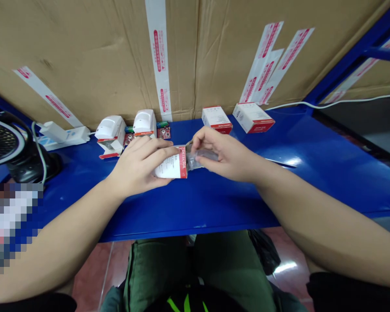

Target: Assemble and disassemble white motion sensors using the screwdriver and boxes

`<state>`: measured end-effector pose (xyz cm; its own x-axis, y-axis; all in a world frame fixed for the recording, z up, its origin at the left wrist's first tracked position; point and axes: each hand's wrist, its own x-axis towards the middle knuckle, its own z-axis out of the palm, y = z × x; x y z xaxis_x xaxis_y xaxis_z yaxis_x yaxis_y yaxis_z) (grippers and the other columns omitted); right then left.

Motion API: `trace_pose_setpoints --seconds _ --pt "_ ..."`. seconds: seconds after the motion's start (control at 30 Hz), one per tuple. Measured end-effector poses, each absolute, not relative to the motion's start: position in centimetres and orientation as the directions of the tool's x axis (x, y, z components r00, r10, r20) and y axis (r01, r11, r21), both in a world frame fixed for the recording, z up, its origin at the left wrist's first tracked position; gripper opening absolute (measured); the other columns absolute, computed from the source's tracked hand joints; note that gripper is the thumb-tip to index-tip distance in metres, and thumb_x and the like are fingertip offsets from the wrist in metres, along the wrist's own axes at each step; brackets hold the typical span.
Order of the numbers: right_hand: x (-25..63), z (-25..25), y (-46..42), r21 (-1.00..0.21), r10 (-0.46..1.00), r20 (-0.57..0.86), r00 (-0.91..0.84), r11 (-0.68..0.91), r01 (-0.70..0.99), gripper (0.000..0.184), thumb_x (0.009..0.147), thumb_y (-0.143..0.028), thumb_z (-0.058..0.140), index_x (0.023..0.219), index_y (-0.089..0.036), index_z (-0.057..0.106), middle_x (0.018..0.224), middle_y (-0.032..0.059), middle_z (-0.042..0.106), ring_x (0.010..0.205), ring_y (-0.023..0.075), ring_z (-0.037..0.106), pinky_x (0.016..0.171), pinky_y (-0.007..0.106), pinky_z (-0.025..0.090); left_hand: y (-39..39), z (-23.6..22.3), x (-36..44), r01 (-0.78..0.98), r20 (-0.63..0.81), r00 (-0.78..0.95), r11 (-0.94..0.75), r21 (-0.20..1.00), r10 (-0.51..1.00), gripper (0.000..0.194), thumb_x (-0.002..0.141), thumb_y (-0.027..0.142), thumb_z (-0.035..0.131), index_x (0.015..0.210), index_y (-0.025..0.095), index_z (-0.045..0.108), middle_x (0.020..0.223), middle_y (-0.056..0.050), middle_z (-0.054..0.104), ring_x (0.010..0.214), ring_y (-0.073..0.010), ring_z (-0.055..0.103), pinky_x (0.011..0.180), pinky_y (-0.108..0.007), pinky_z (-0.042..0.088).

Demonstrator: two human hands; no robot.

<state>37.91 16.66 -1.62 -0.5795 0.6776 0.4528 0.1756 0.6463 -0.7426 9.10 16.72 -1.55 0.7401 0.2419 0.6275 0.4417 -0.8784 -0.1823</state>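
My left hand (pixel 138 167) grips a white carton with a red end marked DETECTOR (pixel 169 164), its fingers across the top and the near end hidden. My right hand (pixel 225 154) pinches a clear plastic bag (pixel 201 158) at the carton's red end. The bag holds something small and grey that I cannot identify. Behind my left hand, on the blue metal shelf (pixel 195 208), stand two white motion sensors (pixel 110 128) (pixel 144 122), with a red circuit board (pixel 164 133) close by.
Two closed white-and-red cartons (pixel 217 120) (pixel 253 118) lie at the back. A white power strip (pixel 63 138) and a black desk fan (pixel 6 145) are at the left. Taped cardboard boxes (pixel 84 52) form the back wall, and a white cable (pixel 338 102) runs along it.
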Motion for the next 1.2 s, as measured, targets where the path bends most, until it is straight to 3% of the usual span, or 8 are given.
trace_pose_setpoints --seconds 0.13,0.27,0.37,0.53,0.7,0.93,1.1,1.2 --pt "37.6 -1.9 16.9 -0.691 0.662 0.560 -0.498 0.705 0.160 0.028 0.096 -0.023 0.076 0.090 -0.027 0.050 0.093 0.0004 0.075 0.087 0.0183 0.073 0.078 0.033 0.059 16.5 -1.4 9.3 0.389 0.600 0.778 -0.893 -0.227 0.186 0.037 0.112 0.043 0.067 0.142 0.021 0.068 0.126 -0.015 0.082 0.105 -0.0306 0.077 0.091 -0.044 0.059" --pt "37.3 -2.5 17.1 -0.522 0.566 0.683 -0.461 0.820 0.234 0.016 0.095 -0.027 0.083 0.086 -0.024 0.070 0.096 0.0033 0.074 0.089 0.0207 0.072 0.084 0.039 0.062 16.3 -1.5 9.6 0.416 0.655 0.731 -0.886 -0.207 0.190 0.039 0.111 0.045 0.069 0.141 0.020 0.068 0.126 -0.016 0.082 0.107 -0.0312 0.077 0.091 -0.045 0.060" --pt "37.4 -2.7 17.2 -0.456 0.514 0.717 -0.471 0.856 0.241 0.006 0.099 -0.028 0.079 0.103 -0.024 0.082 0.108 0.0069 0.069 0.105 0.0243 0.073 0.096 0.046 0.064 16.3 -1.4 9.5 0.456 0.683 0.694 -0.873 -0.170 0.230 0.043 0.107 0.045 0.075 0.143 0.022 0.066 0.127 -0.014 0.081 0.111 -0.0315 0.078 0.093 -0.045 0.060" --pt "38.2 -2.3 17.3 -0.536 0.483 0.568 -0.666 0.832 0.145 0.048 0.093 -0.017 0.072 0.140 -0.028 0.075 0.123 0.0079 0.071 0.123 0.0259 0.071 0.110 0.046 0.063 16.8 -1.5 9.2 0.470 0.693 0.676 -0.871 -0.145 0.249 0.048 0.105 0.048 0.078 0.144 0.024 0.065 0.127 -0.013 0.081 0.114 -0.0311 0.078 0.094 -0.044 0.061" --pt "38.1 -1.7 17.2 -0.743 0.642 0.483 -0.595 0.660 0.109 0.018 0.091 -0.018 0.073 0.103 -0.026 0.061 0.103 0.0017 0.072 0.095 0.0183 0.072 0.089 0.035 0.064 16.9 -1.6 9.1 0.468 0.691 0.680 -0.871 -0.151 0.246 0.045 0.107 0.049 0.075 0.142 0.023 0.066 0.125 -0.013 0.081 0.114 -0.0311 0.078 0.093 -0.043 0.061" --pt "36.9 -2.0 16.6 -0.712 0.750 0.609 -0.258 0.661 0.238 0.032 0.090 -0.028 0.081 0.076 -0.025 0.053 0.074 -0.0031 0.058 0.068 0.0139 0.055 0.061 0.030 0.049 16.1 -1.6 9.3 0.473 0.661 0.714 -0.854 -0.215 0.229 0.047 0.107 0.050 0.074 0.148 0.027 0.067 0.130 -0.013 0.081 0.112 -0.0324 0.078 0.091 -0.046 0.060" --pt "37.1 -2.2 16.5 -0.557 0.630 0.673 -0.387 0.776 0.296 0.009 0.100 -0.034 0.076 0.101 -0.025 0.075 0.102 0.0052 0.084 0.095 0.0244 0.077 0.089 0.043 0.065 16.5 -1.5 9.1 0.511 0.698 0.655 -0.849 -0.130 0.288 0.057 0.098 0.046 0.085 0.149 0.027 0.066 0.132 -0.013 0.080 0.114 -0.0334 0.077 0.093 -0.046 0.060" --pt "37.0 -2.5 16.4 -0.479 0.541 0.666 -0.513 0.838 0.263 0.026 0.102 -0.035 0.074 0.127 -0.027 0.073 0.126 0.0094 0.084 0.121 0.0288 0.076 0.109 0.050 0.063 16.6 -1.5 9.0 0.541 0.700 0.644 -0.831 -0.133 0.307 0.058 0.097 0.046 0.084 0.147 0.025 0.065 0.132 -0.013 0.080 0.114 -0.0330 0.078 0.093 -0.046 0.061"
